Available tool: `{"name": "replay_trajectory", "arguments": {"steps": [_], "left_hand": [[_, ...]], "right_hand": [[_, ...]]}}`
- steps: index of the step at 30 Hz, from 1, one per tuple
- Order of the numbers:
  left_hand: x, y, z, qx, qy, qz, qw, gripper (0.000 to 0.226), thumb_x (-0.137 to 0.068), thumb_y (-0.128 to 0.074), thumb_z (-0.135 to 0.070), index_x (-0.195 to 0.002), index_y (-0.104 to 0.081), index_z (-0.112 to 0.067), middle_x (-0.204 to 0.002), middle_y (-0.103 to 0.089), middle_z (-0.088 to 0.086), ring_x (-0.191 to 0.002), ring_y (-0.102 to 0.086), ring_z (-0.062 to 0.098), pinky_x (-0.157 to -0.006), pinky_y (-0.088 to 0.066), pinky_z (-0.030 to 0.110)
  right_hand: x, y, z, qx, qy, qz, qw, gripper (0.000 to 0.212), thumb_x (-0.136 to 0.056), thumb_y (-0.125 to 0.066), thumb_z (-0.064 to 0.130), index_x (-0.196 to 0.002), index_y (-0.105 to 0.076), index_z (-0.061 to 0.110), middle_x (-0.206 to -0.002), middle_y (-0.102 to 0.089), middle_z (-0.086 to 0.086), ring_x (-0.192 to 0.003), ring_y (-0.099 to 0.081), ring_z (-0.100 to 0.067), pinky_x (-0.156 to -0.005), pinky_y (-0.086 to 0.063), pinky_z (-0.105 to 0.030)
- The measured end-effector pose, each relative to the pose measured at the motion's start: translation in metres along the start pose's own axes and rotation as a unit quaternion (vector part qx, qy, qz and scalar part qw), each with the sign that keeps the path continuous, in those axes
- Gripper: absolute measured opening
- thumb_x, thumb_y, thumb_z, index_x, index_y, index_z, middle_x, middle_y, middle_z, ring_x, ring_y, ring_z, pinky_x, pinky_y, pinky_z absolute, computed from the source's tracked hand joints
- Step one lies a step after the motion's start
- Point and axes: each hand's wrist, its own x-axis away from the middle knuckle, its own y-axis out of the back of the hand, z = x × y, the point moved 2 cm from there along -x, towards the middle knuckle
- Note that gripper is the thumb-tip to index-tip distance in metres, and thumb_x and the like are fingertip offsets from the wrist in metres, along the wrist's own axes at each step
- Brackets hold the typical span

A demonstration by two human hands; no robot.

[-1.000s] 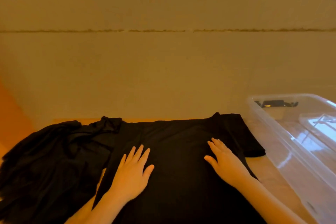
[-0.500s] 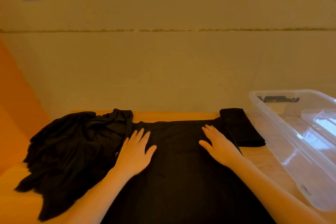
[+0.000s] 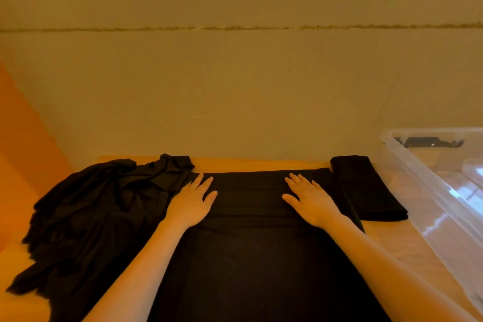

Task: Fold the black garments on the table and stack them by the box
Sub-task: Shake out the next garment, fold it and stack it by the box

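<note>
While both hands lie flat on cloth, the scene from largest thing to smallest reads:

Wall: a plain beige wall point(image 3: 235, 81) fills the upper half, with a thin horizontal seam across it and a pale plate at the top left corner.

Worktop: a wooden worktop point(image 3: 256, 163) shows bare in a strip behind the cloth and again at the right, near the box.

Spread garment: a black garment point(image 3: 251, 256) lies flat at the centre, running from the near edge to a straight far edge; a fold line crosses it just behind the wrists.

Pile: a crumpled heap of black garments point(image 3: 91, 217) sits at the left, touching the spread one.

Box: a clear plastic box point(image 3: 428, 191) stands at the right edge.

Folded piece: a folded black garment point(image 3: 366, 188) lies between the spread garment and the box, just beside both.

Left hand: the left hand point(image 3: 192, 204) rests palm down on the spread garment's far left part, fingers point(image 3: 206, 183) straight and slightly fanned, holding nothing, tips near the far edge.

Right hand: the right hand point(image 3: 311, 201) presses flat on the far right part, fingers straight, thumb pointing inward, cloth beneath them.
</note>
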Motion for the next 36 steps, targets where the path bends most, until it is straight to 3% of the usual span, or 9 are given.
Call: {"name": "replay_trajectory", "arguments": {"steps": [4, 11, 19, 23, 25, 28, 31, 36], "left_hand": [[-0.005, 0.004, 0.008, 0.012, 0.014, -0.032, 0.999, 0.059, -0.098, -0.030, -0.049, -0.151, -0.011, -0.029, -0.159, -0.003, -0.003, -0.145, -0.008, 0.018, -0.112, -0.026, 0.035], [-0.013, 0.003, 0.002, -0.035, 0.016, -0.002, 0.999, 0.059, -0.100, -0.021, -0.048, -0.151, -0.004, -0.024, -0.159, 0.003, 0.001, -0.146, -0.005, 0.021, -0.113, -0.024, 0.034], [-0.009, -0.006, -0.020, 0.019, -0.004, -0.006, 1.000, 0.060, -0.099, -0.027, -0.048, -0.151, -0.009, -0.025, -0.159, 0.000, 0.000, -0.146, -0.005, 0.021, -0.113, -0.023, 0.036], [0.010, 0.011, -0.021, 0.182, -0.039, -0.154, 0.970, 0.046, -0.100, -0.040, -0.029, -0.145, -0.035, -0.018, -0.153, -0.027, 0.000, -0.143, -0.020, 0.014, -0.113, -0.022, 0.029], [0.017, 0.020, -0.011, 0.057, -0.070, -0.199, 0.976, 0.045, -0.101, -0.036, -0.030, -0.145, -0.036, -0.019, -0.153, -0.030, -0.001, -0.143, -0.021, 0.014, -0.115, -0.015, 0.029], [0.016, 0.021, 0.022, -0.153, -0.024, -0.090, 0.984, 0.053, -0.101, -0.020, -0.043, -0.151, -0.015, -0.026, -0.159, -0.008, -0.002, -0.146, 0.000, 0.019, -0.117, 0.002, 0.041], [0.018, 0.021, 0.044, -0.173, 0.027, -0.009, 0.985, 0.055, -0.100, -0.012, -0.048, -0.151, -0.004, -0.028, -0.159, 0.001, -0.002, -0.146, 0.008, 0.021, -0.117, 0.004, 0.044], [0.015, 0.025, 0.052, -0.177, 0.031, -0.005, 0.984, 0.056, -0.100, -0.012, -0.049, -0.151, -0.004, -0.029, -0.159, 0.000, -0.003, -0.146, 0.006, 0.020, -0.117, 0.003, 0.043]], "right_hand": [[-0.006, 0.001, 0.000, -0.005, 0.001, -0.002, 1.000, 0.058, -0.098, -0.025, 0.048, -0.149, -0.011, 0.023, -0.157, -0.005, 0.005, -0.144, -0.001, -0.012, -0.117, -0.004, -0.035], [-0.007, 0.001, 0.002, -0.010, 0.001, 0.007, 1.000, 0.060, -0.098, -0.026, 0.048, -0.149, -0.009, 0.022, -0.157, -0.004, 0.003, -0.144, 0.000, -0.013, -0.116, -0.003, -0.035], [0.008, 0.004, -0.029, -0.014, -0.038, -0.011, 0.999, 0.058, -0.097, -0.027, 0.049, -0.148, -0.013, 0.025, -0.157, -0.006, 0.005, -0.144, -0.001, -0.012, -0.116, -0.003, -0.034], [0.010, 0.005, -0.031, -0.012, -0.041, -0.005, 0.999, 0.059, -0.098, -0.026, 0.048, -0.149, -0.011, 0.024, -0.157, -0.004, 0.004, -0.144, 0.000, -0.012, -0.116, -0.003, -0.034], [0.009, 0.004, -0.031, -0.006, -0.043, -0.005, 0.999, 0.059, -0.098, -0.025, 0.049, -0.149, -0.010, 0.023, -0.157, -0.003, 0.004, -0.144, 0.000, -0.013, -0.117, -0.003, -0.035], [0.008, 0.003, -0.030, 0.005, -0.048, -0.003, 0.999, 0.060, -0.097, -0.024, 0.050, -0.149, -0.009, 0.023, -0.157, -0.002, 0.003, -0.144, 0.001, -0.013, -0.116, -0.003, -0.035], [0.007, 0.003, -0.028, 0.013, -0.049, -0.003, 0.999, 0.061, -0.097, -0.023, 0.050, -0.149, -0.009, 0.022, -0.157, -0.002, 0.003, -0.144, 0.001, -0.013, -0.117, -0.003, -0.036], [0.005, 0.005, -0.024, 0.020, -0.048, 0.006, 0.999, 0.062, -0.097, -0.022, 0.051, -0.149, -0.007, 0.022, -0.157, -0.001, 0.002, -0.144, 0.001, -0.014, -0.117, -0.003, -0.037]]}}
